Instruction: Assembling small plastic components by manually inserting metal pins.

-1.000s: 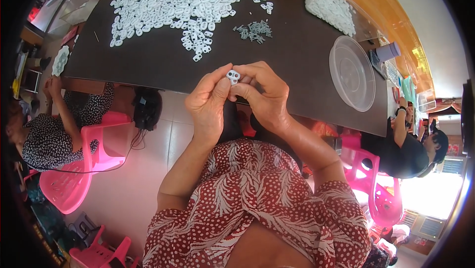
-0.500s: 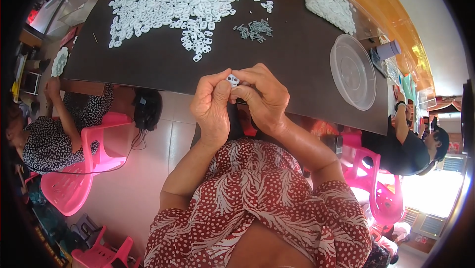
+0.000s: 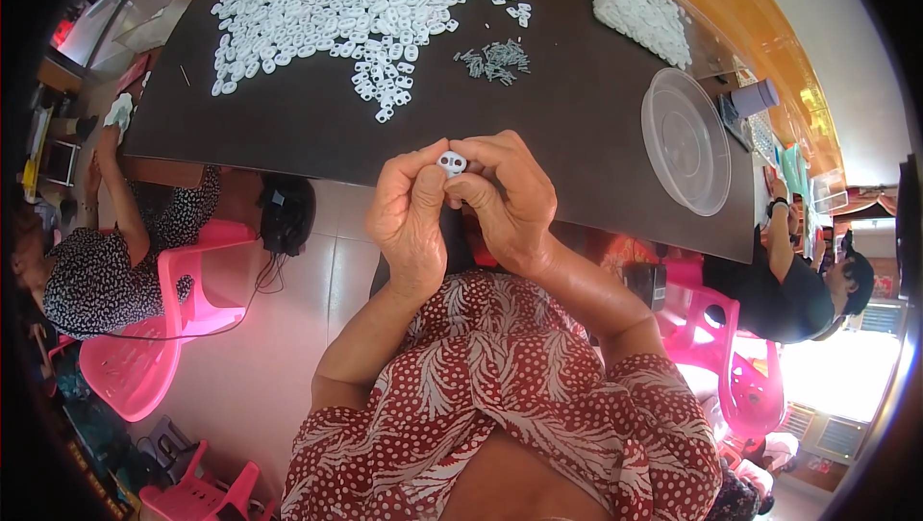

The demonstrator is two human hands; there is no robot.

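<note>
Both my hands meet at the near edge of a dark table [image 3: 288,127], pinching one small white plastic piece with two holes [image 3: 451,162]. My left hand [image 3: 411,218] grips it from the left with thumb and fingers, and my right hand [image 3: 510,199] grips it from the right. A large heap of similar white pieces [image 3: 327,12] lies farther back on the table. Beside that heap sits a small cluster of grey pins [image 3: 493,60].
A clear round lid [image 3: 685,139] lies at the table's right. A second pile of white pieces [image 3: 639,12] sits in a clear tray at the back right. People sit on pink plastic chairs at left [image 3: 87,261] and right [image 3: 788,276].
My hands have shifted only slightly while still pinching the white piece together. Nothing else on the table has moved.
</note>
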